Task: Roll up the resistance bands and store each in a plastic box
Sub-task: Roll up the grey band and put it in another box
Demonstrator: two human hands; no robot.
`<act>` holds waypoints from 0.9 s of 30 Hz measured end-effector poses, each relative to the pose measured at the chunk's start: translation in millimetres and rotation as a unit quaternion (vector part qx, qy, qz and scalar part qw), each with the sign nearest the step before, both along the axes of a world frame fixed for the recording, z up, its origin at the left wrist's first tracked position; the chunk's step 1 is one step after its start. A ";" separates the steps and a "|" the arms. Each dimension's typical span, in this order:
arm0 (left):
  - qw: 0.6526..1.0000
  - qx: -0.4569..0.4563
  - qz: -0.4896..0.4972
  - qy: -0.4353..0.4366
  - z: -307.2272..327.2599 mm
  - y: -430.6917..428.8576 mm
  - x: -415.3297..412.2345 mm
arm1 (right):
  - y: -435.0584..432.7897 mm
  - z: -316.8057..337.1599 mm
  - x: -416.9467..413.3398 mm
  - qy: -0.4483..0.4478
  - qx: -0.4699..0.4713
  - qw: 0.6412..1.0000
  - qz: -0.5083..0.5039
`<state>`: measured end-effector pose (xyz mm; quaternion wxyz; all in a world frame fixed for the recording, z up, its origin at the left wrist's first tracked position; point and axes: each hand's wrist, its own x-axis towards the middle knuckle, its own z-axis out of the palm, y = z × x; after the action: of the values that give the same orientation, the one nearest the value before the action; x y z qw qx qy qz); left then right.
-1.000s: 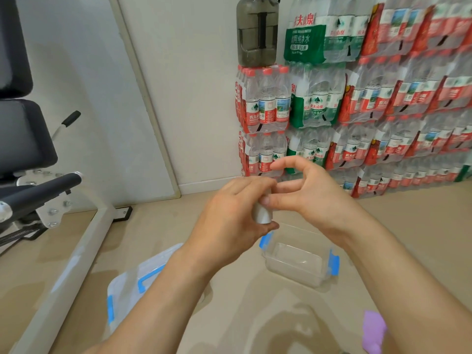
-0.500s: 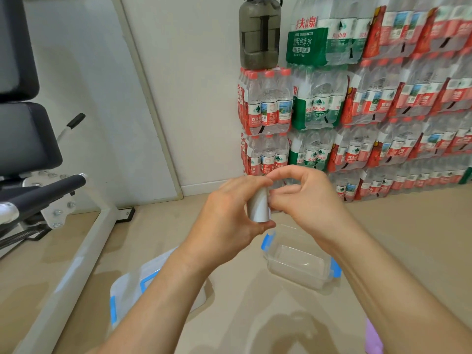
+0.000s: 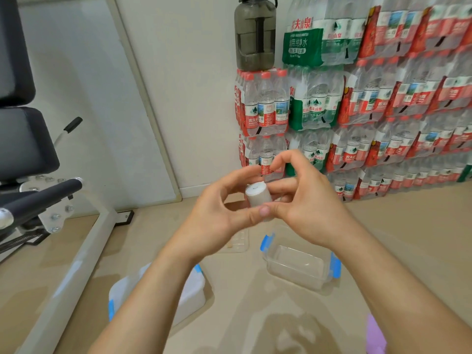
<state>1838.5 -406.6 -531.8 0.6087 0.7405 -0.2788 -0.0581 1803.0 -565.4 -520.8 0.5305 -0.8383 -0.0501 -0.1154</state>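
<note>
While the box [image 3: 298, 268] is sitting open on the floor [image 3: 408, 238], a grey roll [image 3: 258, 198] is being held above it.
A purple band [image 3: 374, 333] is lying nearest; the left hand [image 3: 219, 218] is curling round the roll, the right hand [image 3: 309, 208] is pinching its side, and bottle packs [image 3: 357, 106] are standing behind.

One left hand [image 3: 217, 222], one right hand [image 3: 307, 208]. One rolled pale grey resistance band [image 3: 258, 198]. One open clear plastic box with blue clips [image 3: 301, 268]. One cloudy white blue-clipped plastic box [image 3: 195, 295]. One smoky dark water jug [image 3: 255, 34]. Stacked bottled-water packs [image 3: 370, 98], too many to count.
</note>
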 end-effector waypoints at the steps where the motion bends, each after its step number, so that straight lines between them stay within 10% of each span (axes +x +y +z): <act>1: 1.000 -0.010 0.014 -0.017 1.0 -0.9 -0.6 | 0.8 -1.2 -1.0 -0.004 -0.015 1.000 0.011; 15: 0.981 -0.191 0.019 0.020 -4.4 -24.9 -10.9 | -30.5 2.4 -6.5 0.046 0.156 0.985 0.061; 27: 0.997 0.047 0.040 -0.036 24.7 -62.3 -26.0 | -72.5 13.8 -26.2 -0.034 0.069 0.996 0.034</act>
<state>1812.6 -468.9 -507.1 0.5644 0.7808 -0.2671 -0.0200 1776.8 -637.9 -507.1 0.5888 -0.7931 -0.0889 -0.1286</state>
